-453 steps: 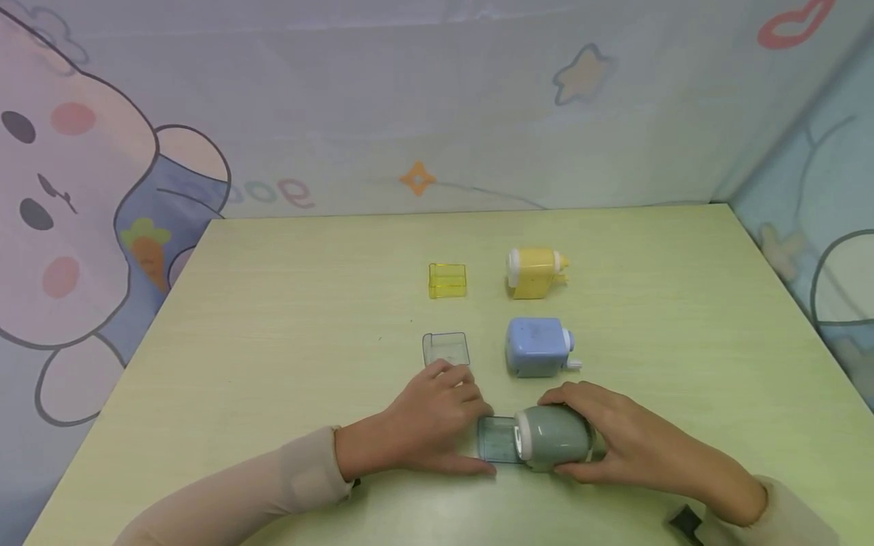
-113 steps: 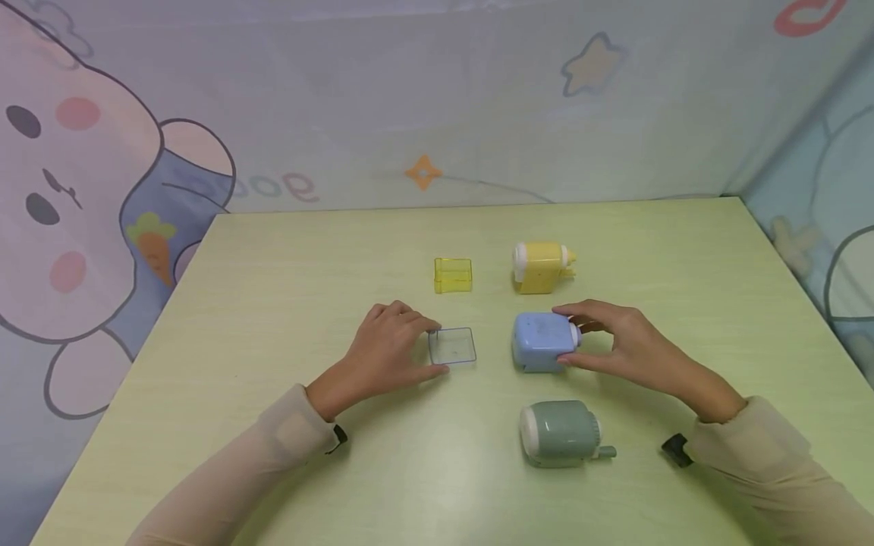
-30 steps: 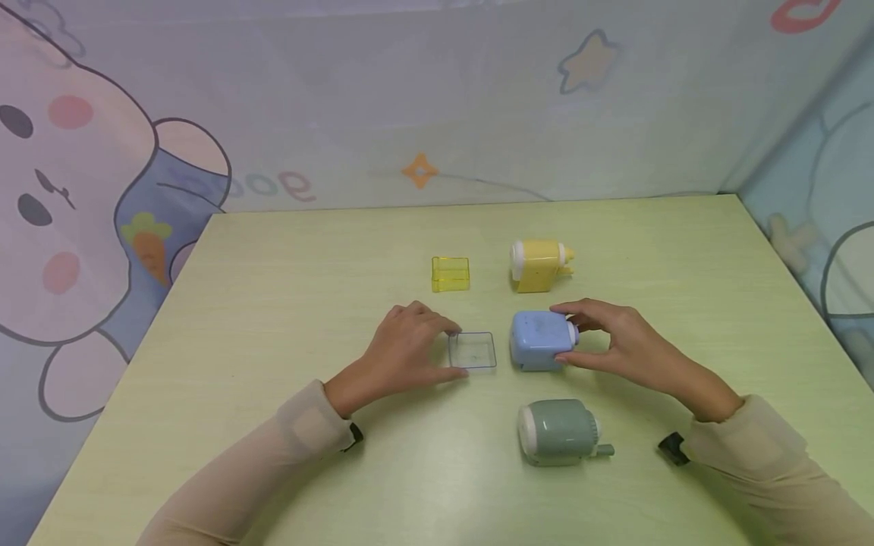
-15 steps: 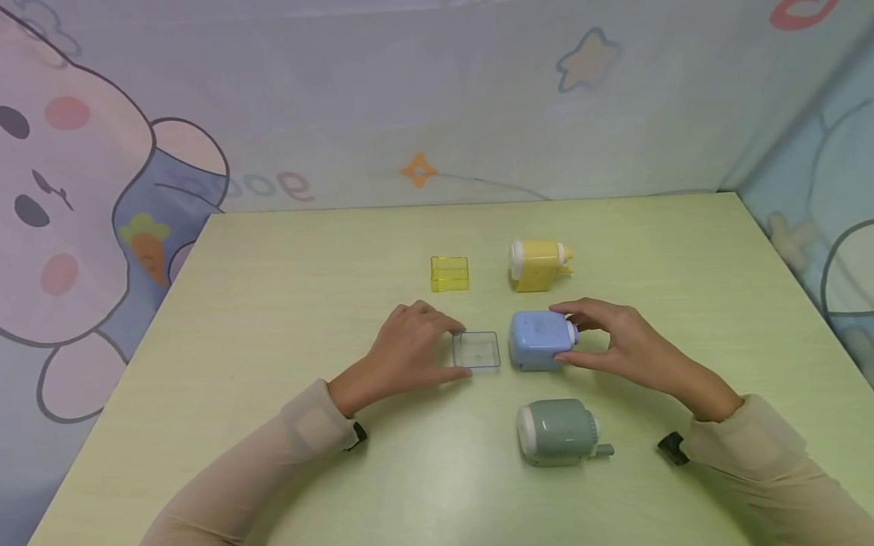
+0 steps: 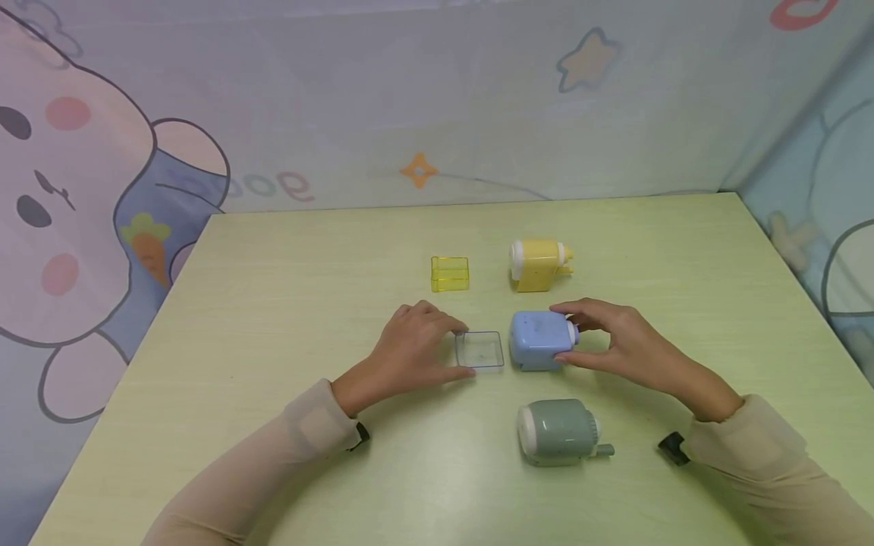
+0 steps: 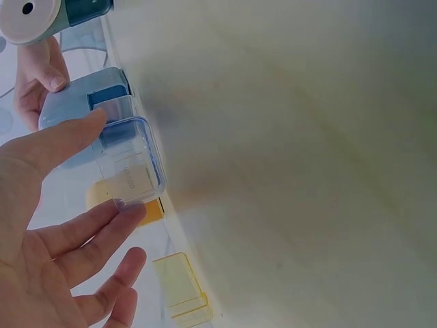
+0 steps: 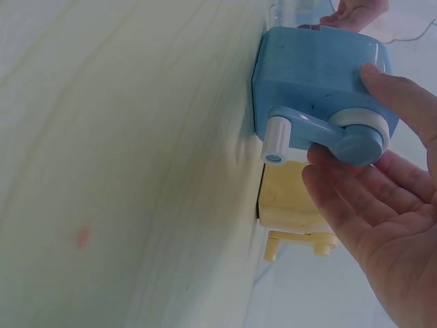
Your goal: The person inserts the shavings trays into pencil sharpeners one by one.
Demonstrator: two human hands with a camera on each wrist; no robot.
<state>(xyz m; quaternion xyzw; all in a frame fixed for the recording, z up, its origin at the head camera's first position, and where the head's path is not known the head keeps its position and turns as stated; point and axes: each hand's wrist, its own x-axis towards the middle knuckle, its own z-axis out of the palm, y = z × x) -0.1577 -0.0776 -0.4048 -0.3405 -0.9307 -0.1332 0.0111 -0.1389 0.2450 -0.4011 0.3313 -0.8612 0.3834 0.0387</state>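
Note:
My left hand (image 5: 418,350) pinches a clear, blue-rimmed shavings drawer (image 5: 480,350) between thumb and fingertips, near the tabletop. Just right of the drawer stands a blue pencil sharpener (image 5: 538,340), a narrow gap between them in the head view. Thumb and fingers of my right hand (image 5: 624,347) hold that sharpener at its crank end. In the right wrist view the blue sharpener (image 7: 321,75) shows its crank arm and white knob (image 7: 276,140). The left wrist view has the drawer (image 6: 130,154) in front of the dark drawer slot (image 6: 109,96) in the blue body.
A green pencil sharpener (image 5: 561,432) stands nearer the front, its crank to the right. Farther back are a yellow pencil sharpener (image 5: 538,265) and a clear yellow drawer (image 5: 450,274). All lie on a pale table (image 5: 307,280) against a printed cloth backdrop (image 5: 382,91).
Earlier the hands were at the green sharpener and its drawer; they then moved to the blue one. Over the last second my left hand has slid the clear drawer rightward, closer to it.

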